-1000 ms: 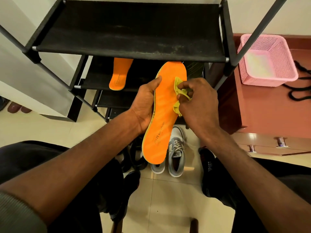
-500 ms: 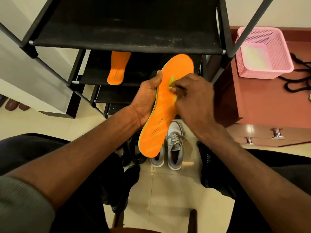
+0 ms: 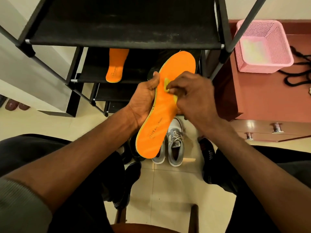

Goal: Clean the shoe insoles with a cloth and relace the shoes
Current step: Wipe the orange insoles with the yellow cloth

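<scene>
- Two orange insoles: one insole (image 3: 165,105) is held up in front of the black shoe rack (image 3: 124,31), toe end highest; a second insole (image 3: 116,68) lies on the rack's second shelf, heel end towards the camera.
- Two hands: the left hand (image 3: 144,100) grasps the held insole by its left edge, thumb on the orange face; the right hand (image 3: 193,96) pinches a small yellow cloth (image 3: 166,84) and presses it against the insole's middle.
- Two grey and white sneakers (image 3: 175,145) stand side by side on the floor beneath the insole, the right one laced; the left one is partly hidden.
- The held insole is bright orange with a thin yellow-green rim, faint paler diagonal streaks and worn dark lettering near the heel.
- The rack has dull black fabric shelves on dark tube legs with pale metal rod ends.
- One pink plastic basket (image 3: 262,46), perforated and rectangular, sits on a glossy reddish-brown counter (image 3: 262,101) with two metal drawer knobs; a black cord (image 3: 297,76) lies coiled just beside the basket.
- The floor is pale glossy tile.
</scene>
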Motion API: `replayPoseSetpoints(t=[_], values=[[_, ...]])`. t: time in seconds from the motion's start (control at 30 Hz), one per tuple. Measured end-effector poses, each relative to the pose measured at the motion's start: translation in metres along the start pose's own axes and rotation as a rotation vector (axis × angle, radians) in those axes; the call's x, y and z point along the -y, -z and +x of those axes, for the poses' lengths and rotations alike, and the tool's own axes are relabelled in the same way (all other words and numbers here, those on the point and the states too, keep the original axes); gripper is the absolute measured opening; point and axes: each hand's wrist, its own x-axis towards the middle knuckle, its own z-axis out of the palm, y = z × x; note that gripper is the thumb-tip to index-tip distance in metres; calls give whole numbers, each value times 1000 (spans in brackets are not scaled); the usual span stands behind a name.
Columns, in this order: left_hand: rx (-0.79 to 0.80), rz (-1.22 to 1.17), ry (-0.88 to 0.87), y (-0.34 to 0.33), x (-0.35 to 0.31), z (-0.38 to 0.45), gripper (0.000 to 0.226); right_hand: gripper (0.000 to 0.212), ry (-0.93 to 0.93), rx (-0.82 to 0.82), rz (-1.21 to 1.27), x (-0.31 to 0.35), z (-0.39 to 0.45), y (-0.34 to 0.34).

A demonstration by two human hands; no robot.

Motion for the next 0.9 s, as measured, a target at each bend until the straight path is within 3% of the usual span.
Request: replayPoseSetpoints(t=[0.1, 0.27, 0.43, 0.63, 0.73, 0.9], values=[[13, 1, -7, -6, -3, -2, 61, 15, -56, -44, 23, -2, 10, 0], [-41, -75, 11, -3, -3, -2, 50, 21, 38, 130, 103, 29, -13, -13], [13, 5, 26, -8, 2, -1, 56, 19, -92, -55, -10, 3, 8, 0], [-64, -39, 60, -6, 2, -3, 64, 18, 23, 77, 61, 22, -14, -11], [-6, -3, 51, -4, 4, 0, 62, 22, -37, -38, -30, 8, 0, -6], [44, 20, -54, -15, -2, 2, 52, 23, -88, -107, 25, 0, 14, 16]])
